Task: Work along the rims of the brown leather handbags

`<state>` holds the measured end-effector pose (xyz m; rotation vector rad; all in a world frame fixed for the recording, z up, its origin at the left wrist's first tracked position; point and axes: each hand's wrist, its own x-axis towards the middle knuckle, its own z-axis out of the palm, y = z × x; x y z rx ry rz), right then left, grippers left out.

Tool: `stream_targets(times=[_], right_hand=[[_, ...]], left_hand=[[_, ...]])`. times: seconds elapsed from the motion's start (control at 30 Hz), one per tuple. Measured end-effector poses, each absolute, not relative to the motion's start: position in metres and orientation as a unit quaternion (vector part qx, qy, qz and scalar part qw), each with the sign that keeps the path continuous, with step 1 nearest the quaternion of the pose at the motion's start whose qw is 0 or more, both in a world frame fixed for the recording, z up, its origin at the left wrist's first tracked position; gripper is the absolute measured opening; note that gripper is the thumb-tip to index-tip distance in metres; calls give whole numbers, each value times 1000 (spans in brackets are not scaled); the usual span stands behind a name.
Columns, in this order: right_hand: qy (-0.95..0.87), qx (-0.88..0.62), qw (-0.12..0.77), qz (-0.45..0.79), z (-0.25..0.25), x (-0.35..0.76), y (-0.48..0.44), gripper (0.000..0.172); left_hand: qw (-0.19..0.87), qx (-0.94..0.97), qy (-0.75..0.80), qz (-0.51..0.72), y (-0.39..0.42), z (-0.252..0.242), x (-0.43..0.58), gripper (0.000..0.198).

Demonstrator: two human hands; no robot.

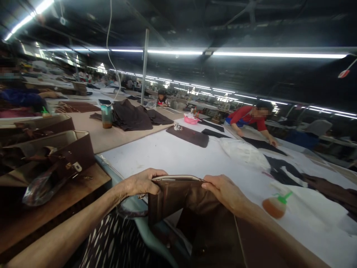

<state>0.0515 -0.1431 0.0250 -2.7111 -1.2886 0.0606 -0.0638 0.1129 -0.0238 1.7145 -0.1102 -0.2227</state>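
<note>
Both my hands grip a brown handbag (178, 195) near my lap, in front of the white table. My left hand (146, 182) is closed on its upper left corner, thumb on the near face and fingers behind. At the upper right, my right hand (223, 188) pinches the pale-lined rim. The bag's near panel hangs down, and its lower part lies in shadow between my forearms. A plastic-wrapped handle hangs below my left wrist.
Finished-looking brown handbags (80, 152) stand on a wooden surface at left. A glue bottle with a green nozzle (276, 206) lies on the white table (139, 152) at right. Dark cut pieces (131, 115) and a pink basket (191, 120) are farther back. A person in red (248, 115) works across the table.
</note>
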Motion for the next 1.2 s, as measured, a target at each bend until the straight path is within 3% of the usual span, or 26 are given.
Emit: stream_targets(times=[0.1, 0.2, 0.37, 0.53, 0.87, 1.03, 1.2], right_hand=[[-418, -907, 55, 23, 22, 49, -141, 28], [-404, -913, 44, 20, 17, 49, -140, 28], [-392, -920, 12, 3, 9, 48, -139, 27], [-381, -924, -16, -10, 6, 46, -134, 28], [-370, -929, -27, -8, 10, 43, -130, 27], [-368, -930, -26, -8, 10, 45, -131, 28], [-366, -930, -35, -9, 9, 46, -134, 28]], left_hand=[[689, 718, -47, -87, 113, -34, -66, 44], [678, 734, -44, 0, 111, -42, -71, 41], [424, 858, -71, 280, 105, -45, -82, 27], [262, 892, -10, 369, 87, -47, -89, 23], [268, 868, 9, 417, 59, -72, -78, 38], [297, 856, -1, 423, 55, -64, -76, 30], [304, 856, -27, 417, 54, -62, -78, 34]])
